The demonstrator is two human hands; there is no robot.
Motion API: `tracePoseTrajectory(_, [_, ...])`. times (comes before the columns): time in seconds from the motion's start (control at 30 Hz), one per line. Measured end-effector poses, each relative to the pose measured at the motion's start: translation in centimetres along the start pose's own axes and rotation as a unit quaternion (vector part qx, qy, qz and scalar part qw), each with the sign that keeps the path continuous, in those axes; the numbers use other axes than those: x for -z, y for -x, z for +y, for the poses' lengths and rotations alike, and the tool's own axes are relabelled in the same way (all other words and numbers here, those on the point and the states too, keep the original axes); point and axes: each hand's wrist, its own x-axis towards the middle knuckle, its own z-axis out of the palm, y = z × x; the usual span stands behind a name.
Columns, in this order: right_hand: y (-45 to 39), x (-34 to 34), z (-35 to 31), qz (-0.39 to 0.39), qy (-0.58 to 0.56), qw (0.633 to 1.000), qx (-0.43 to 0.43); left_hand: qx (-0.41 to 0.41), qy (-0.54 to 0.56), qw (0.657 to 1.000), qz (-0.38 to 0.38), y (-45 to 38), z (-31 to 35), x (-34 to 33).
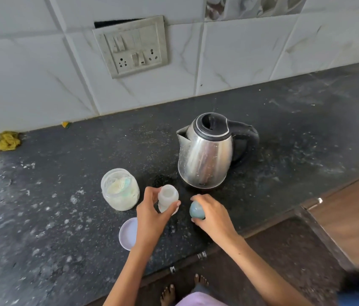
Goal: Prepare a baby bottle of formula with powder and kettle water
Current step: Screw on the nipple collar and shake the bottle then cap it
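Bottle point(168, 198) stands upright on the dark counter point(284, 133), its long axis vertical and its open mouth pointing up, just in front of the kettle point(206, 151) and beside the open jar point(120, 188) of powder. The left hand point(152, 214) wraps around its lower body, thumb on one side and fingers on the other, steadying it. The right hand point(212, 214) is closed over a rounded blue-grey cap point(196, 210), which it holds low at the counter just right of the bottle; whether the cap touches the surface is hard to tell.

Judging by the uncapped bottle and the jar already open, with its lid point(128, 233) lying near the counter's front edge, the step in hand looks like opening up and getting ready to fill. How much is in the bottle cannot be made out through its cloudy wall. What seems to be a pale green scoop lies inside the jar on the powder.

Next the right hand would need to let go of the cap and be free, either to lift the kettle by its black handle, which points right, away from the bottle, or to reach across for the scoop. The spout faces left.
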Motion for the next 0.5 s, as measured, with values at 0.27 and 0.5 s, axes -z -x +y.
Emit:
tracePoseTrajectory(0.27, [-1.4, 5.4, -3.9, 0.060, -0.291, 0.954, 0.026, -0.022, 0.034, 0.999, 0.000, 0.0, -0.2, 0.2])
tracePoseTrajectory(0.5, [-3.5, 5.2, -7.2, -0.015, -0.148, 0.983, 0.109, -0.032, 0.039, 0.999, -0.010, -0.4, -0.6, 0.3])
